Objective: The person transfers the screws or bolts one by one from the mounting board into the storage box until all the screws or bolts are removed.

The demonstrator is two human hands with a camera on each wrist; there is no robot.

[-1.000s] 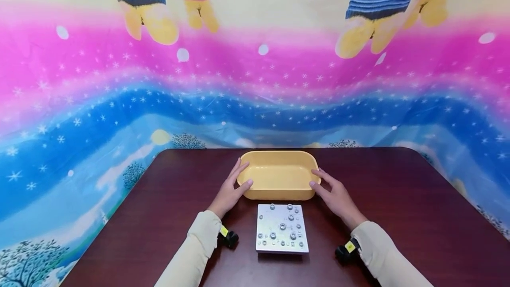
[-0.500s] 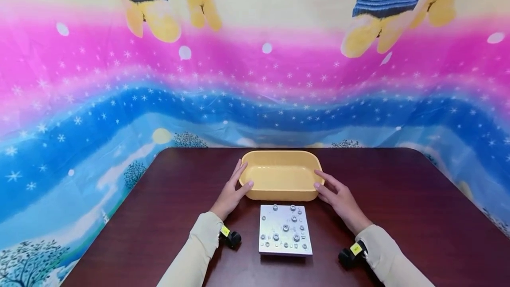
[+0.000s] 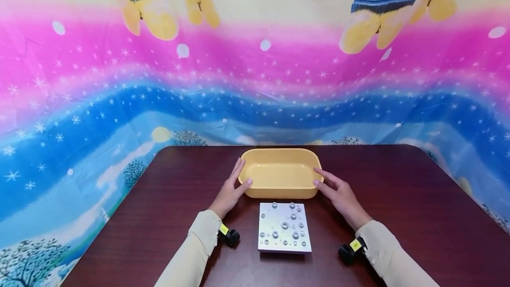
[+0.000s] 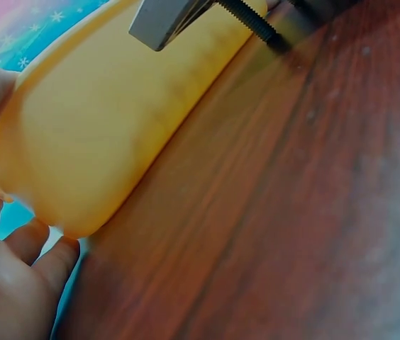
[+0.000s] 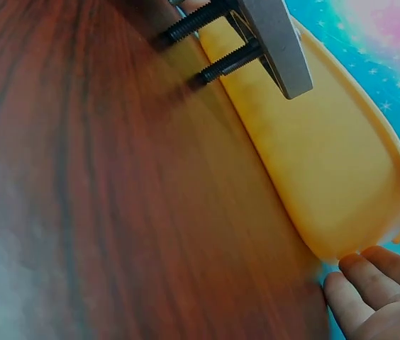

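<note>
A yellow oblong plastic bin (image 3: pixel 279 193) with rounded ends stands on the table, nothing inside it. My left hand (image 3: pixel 228 195) holds its left end, thumb at the rim and fingers against the outer wall. At the opposite end my right hand (image 3: pixel 341 198) holds it likewise. In the left wrist view the fingers (image 4: pixel 26 241) touch the bin's end, and in the right wrist view the fingers (image 5: pixel 374 280) do the same. Just in front of the bin sits a silver metal plate (image 3: pixel 275 247) with several socket-head screws; black threaded bolts (image 5: pixel 232 62) stick out beneath it.
The dark red-brown table (image 3: pixel 167 225) has rounded far corners. Behind it hangs a printed cloth (image 3: pixel 263 74) with bears and snowflakes. Black wrist cameras (image 3: pixel 232 237) are strapped on both wrists, close to the plate's sides.
The head view has shifted slightly. Both hands stay at the bin's ends, and neither the bin nor the plate has clearly moved on the table.
</note>
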